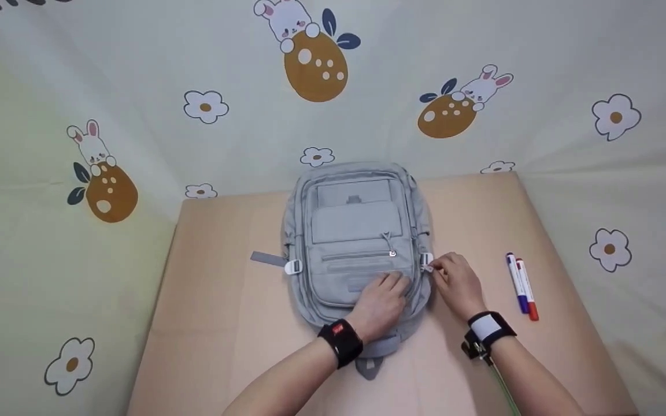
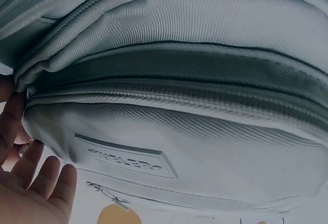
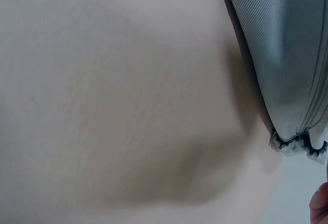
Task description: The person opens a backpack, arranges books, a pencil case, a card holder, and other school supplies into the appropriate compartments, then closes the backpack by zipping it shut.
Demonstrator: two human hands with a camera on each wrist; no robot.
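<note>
A light grey backpack (image 1: 356,222) lies front side up on the table. My left hand (image 1: 384,300) rests on its lower right front; in the left wrist view, the thumb and index finger pinch the fabric edge beside a long zipper (image 2: 169,93), with the other fingers against the front panel (image 2: 128,155). At the bag's right side, by a white buckle (image 1: 426,259), my right hand (image 1: 459,283) pinches a small zipper pull (image 1: 427,268) between thumb and forefinger. Only a bit of the right hand (image 3: 320,203) shows at the right wrist view's edge.
A blue-capped marker (image 1: 516,283) and a red-capped marker (image 1: 527,289) lie side by side on the table (image 1: 211,323), right of the bag. A grey strap (image 1: 268,258) sticks out leftward from another white buckle (image 1: 293,267). Printed cloth (image 1: 240,147) hangs behind and around.
</note>
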